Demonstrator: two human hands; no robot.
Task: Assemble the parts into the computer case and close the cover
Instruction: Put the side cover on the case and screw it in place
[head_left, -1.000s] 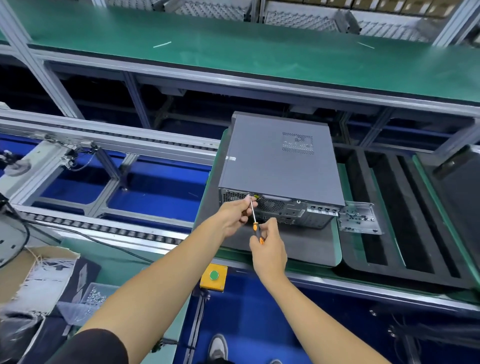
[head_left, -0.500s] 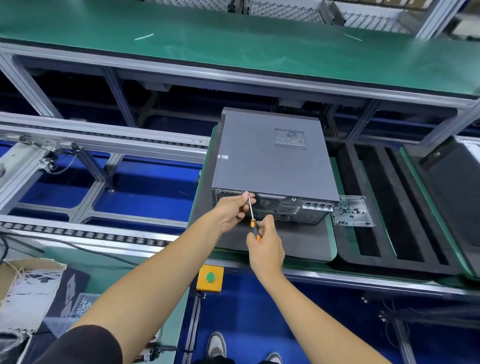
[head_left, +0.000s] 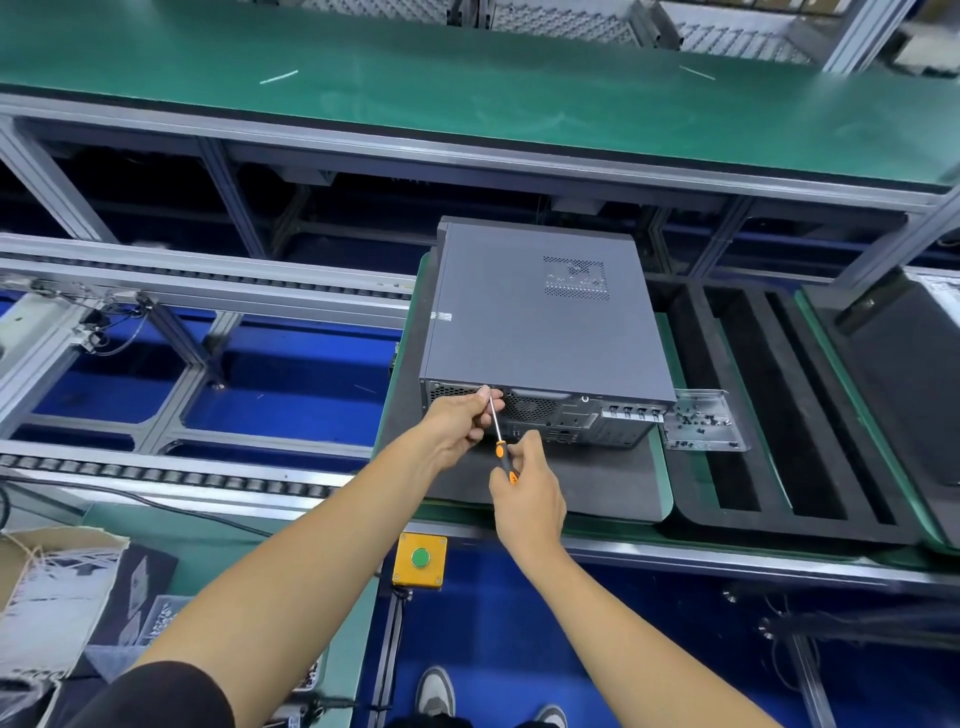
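Grey metal computer case lies closed; right hand grips orange-handled screwdriver, left hand pinches its shaft (tip at 12 o'clock) and may slip off the screw.

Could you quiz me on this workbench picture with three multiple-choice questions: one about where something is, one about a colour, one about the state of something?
1. Where does the metal bracket lie?
A. on top of the case
B. beside the case's near right corner
C. on the far green shelf

2. What colour is the round button on the yellow box?
A. red
B. blue
C. green

3. How is the computer case now?
A. cover on
B. cover off, insides showing
C. standing upright on end

Answers:
1 B: the bracket sits just right of the case's rear panel.
2 C: the button is green.
3 A: a flat grey cover closes the top, while the right hand holds the screwdriver at the rear panel and the left hand steadies its shaft.
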